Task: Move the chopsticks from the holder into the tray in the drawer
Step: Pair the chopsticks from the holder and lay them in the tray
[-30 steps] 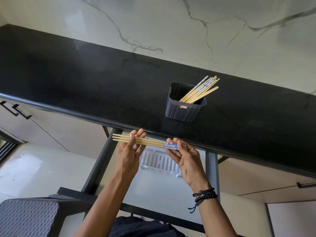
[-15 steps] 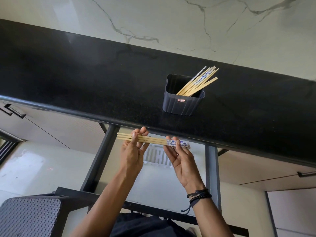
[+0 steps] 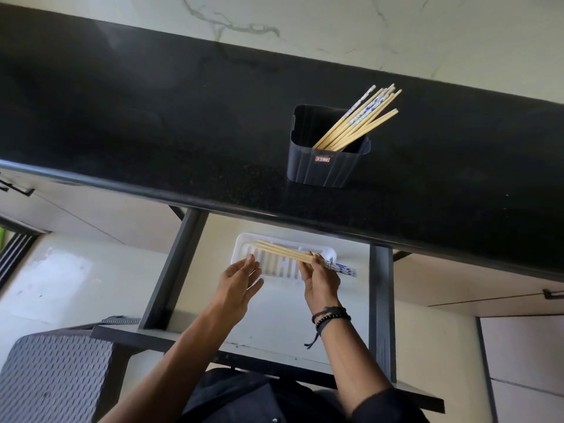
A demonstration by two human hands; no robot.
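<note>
My right hand (image 3: pixel 320 280) grips a small bundle of wooden chopsticks (image 3: pixel 282 252) with blue-patterned ends, held level just above the white slotted tray (image 3: pixel 244 242) in the open drawer (image 3: pixel 378 300). My left hand (image 3: pixel 241 279) hovers with relaxed fingers at the tray's left end and holds nothing. On the black countertop (image 3: pixel 152 132) stands a dark square holder (image 3: pixel 328 166) with several more chopsticks (image 3: pixel 358 120) leaning to the right.
The countertop's front edge overhangs the back of the drawer and the tray's far side. A grey textured stool (image 3: pixel 52 380) stands at the lower left. Cabinet fronts with dark handles (image 3: pixel 552 293) flank the drawer.
Both hands have dropped from counter-edge height into the drawer. My left hand has let go of the bundle, which only my right hand now holds over the tray.
</note>
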